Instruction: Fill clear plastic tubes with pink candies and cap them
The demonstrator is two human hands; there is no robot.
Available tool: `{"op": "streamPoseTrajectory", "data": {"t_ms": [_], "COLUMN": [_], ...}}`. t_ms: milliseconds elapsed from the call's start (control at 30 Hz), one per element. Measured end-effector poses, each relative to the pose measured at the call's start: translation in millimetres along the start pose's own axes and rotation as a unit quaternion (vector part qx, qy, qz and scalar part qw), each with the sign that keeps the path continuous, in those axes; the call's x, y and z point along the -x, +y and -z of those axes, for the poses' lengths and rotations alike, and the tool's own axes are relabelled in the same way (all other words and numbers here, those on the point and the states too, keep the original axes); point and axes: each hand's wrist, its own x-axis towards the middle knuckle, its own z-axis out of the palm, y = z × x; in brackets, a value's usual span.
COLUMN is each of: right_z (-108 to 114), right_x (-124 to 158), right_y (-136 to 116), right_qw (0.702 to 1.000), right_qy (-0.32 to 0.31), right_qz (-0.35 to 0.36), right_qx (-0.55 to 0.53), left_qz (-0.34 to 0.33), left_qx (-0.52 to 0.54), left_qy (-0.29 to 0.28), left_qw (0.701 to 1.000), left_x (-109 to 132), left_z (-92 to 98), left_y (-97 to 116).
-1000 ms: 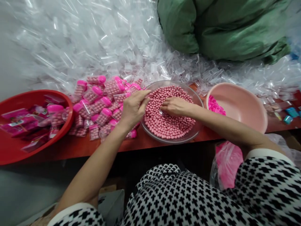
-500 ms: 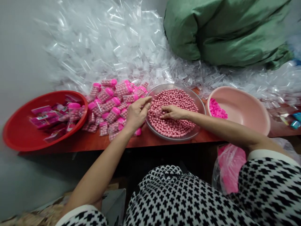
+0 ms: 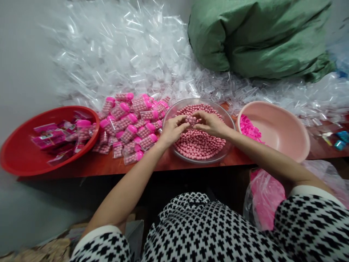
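Note:
Over the bowl of pink beads, my left hand (image 3: 173, 130) and my right hand (image 3: 212, 124) meet at a small clear plastic container (image 3: 191, 120) filled with pink beads. Fingertips of both hands are closed on its two sides, and part of it is hidden by them. Below lies the wide clear bowl (image 3: 202, 161), holding a heap of loose pink beads (image 3: 201, 145). Left of the bowl, several bead-filled containers with bright pink caps (image 3: 128, 120) are piled on the red table (image 3: 174, 165).
At the left edge a red basin (image 3: 16, 153) holds pink packets and a capped container. To the right, a pale pink basin (image 3: 286, 127) contains loose pink caps (image 3: 248, 128). Clear empty containers (image 3: 122, 47) are heaped behind, beside a green sack (image 3: 259, 40).
My right hand has lifted the container from among the beads. My left hand has moved right from the bowl's rim and now grips the container too.

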Motion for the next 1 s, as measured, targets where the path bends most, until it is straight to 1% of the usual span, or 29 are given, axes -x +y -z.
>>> {"op": "streamPoseTrajectory", "data": {"t_ms": [67,200,267,367,467,567,633,767,900,967,1000], "right_z": [12,30,33,34,32,28,26,25,26,24,23], "right_x": [0,-7,-11,-14,-12,-8,-8,-10,-12,-11,-9], "right_y": [-5,-12,-13,-11,-8,-5,-3,-2,-1,1,2], "right_qw": [0.996,0.980,0.971,0.966,0.971,0.982,0.985,0.986,0.981,0.978,0.980], "right_qy": [0.000,-0.094,-0.136,-0.170,-0.165,-0.163,-0.159,-0.151,-0.163,-0.166,-0.158], "right_qz": [0.050,0.119,0.135,0.122,0.096,0.067,0.056,0.053,0.079,0.085,0.083], "right_qx": [0.069,0.130,0.146,0.150,0.141,0.074,0.048,0.051,0.066,0.087,0.090], "left_qz": [0.014,0.031,0.039,0.039,0.036,0.032,0.029,0.033,0.028,0.031,0.038], "left_qx": [0.021,0.031,0.034,0.040,0.047,0.050,0.049,0.042,0.020,0.006,-0.001], "left_qy": [-0.013,-0.037,-0.056,-0.061,-0.058,-0.066,-0.062,-0.056,-0.060,-0.050,-0.039], "left_qw": [1.000,0.998,0.997,0.997,0.997,0.996,0.996,0.997,0.998,0.998,0.999], "left_x": [-1,-2,-2,-2,-2,-1,-1,-1,-1,-1,-1], "left_z": [-0.1,0.6,0.7,0.5,0.8,1.6,2.3,3.4,4.9,6.1,6.8], "left_y": [0,3,5,7,7,5,4,4,7,8,7]}}
